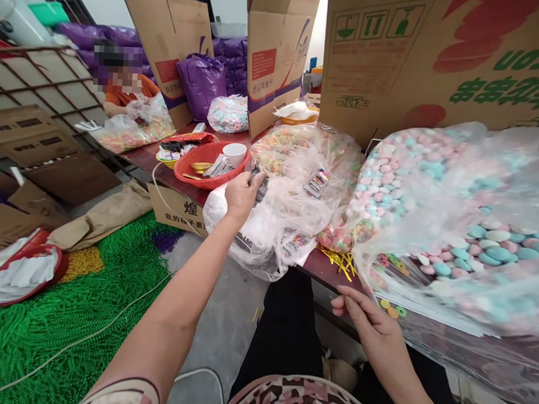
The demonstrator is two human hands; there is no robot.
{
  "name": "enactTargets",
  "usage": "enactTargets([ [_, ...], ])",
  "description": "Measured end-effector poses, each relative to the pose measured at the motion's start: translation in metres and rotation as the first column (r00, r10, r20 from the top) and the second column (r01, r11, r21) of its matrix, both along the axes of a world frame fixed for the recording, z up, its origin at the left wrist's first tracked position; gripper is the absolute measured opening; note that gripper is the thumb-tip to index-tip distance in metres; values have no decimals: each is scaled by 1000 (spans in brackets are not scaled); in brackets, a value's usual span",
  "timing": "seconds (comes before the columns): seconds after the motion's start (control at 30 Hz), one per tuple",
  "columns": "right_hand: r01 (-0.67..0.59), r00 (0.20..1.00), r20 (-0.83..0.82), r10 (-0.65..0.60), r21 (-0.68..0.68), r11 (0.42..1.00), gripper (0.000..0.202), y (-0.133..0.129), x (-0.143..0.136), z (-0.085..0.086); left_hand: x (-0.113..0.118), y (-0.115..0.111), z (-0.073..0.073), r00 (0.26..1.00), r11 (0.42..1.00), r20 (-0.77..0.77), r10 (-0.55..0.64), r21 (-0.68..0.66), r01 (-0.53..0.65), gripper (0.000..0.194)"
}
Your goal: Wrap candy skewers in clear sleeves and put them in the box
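Observation:
My left hand (243,196) reaches to the right side of the red basket (185,173), its fingers closed round a small dark item (262,188) that I cannot make out. Near the table's front edge, my right hand (367,313) has its thumb and fingers pressed together; anything between them is too small to name. Gold twist ties (338,261) lie just beyond it. A small printed packet (317,182) rests on clear plastic bags in the middle. The basket holds a white cup (234,155) and silvery packets.
Bags of pastel candy (495,250) cover the right side of the table. Cardboard boxes (392,58) stand behind. At the back left sits a person in orange (131,92). Green cords (81,319) and a red basin (59,267) of white papers lie at the left.

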State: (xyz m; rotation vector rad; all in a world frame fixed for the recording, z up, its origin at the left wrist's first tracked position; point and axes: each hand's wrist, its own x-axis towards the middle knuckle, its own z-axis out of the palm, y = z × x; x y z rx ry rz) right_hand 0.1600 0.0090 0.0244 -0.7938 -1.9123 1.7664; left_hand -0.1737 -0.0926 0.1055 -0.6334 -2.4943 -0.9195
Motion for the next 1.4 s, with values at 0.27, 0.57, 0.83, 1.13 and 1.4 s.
enactTargets([
  [0.27, 14, 990, -138, 15, 209, 978, 51, 6, -21, 44, 171, 14, 5, 525, 644, 387, -758, 316, 696, 26],
  [0.57, 157, 978, -146, -147, 59, 986, 39, 14, -3, 38, 269, 37, -41, 309, 568, 476, -823, 707, 421, 48],
  [0.83, 309, 923, -131, -362, -309, 899, 50, 19, -8, 60, 266, 27, -44, 594, 589, -1, -804, 127, 798, 41],
  [1.13, 25, 924, -344, -167, -382, 924, 47, -22, -22, 41, 250, 31, -70, 742, 685, 23, -670, 404, 606, 45],
  [1.4, -282, 918, -277, 285, 52, 958, 59, -39, -14, 41, 229, 12, -38, 675, 679, 426, -602, 718, 153, 38],
])
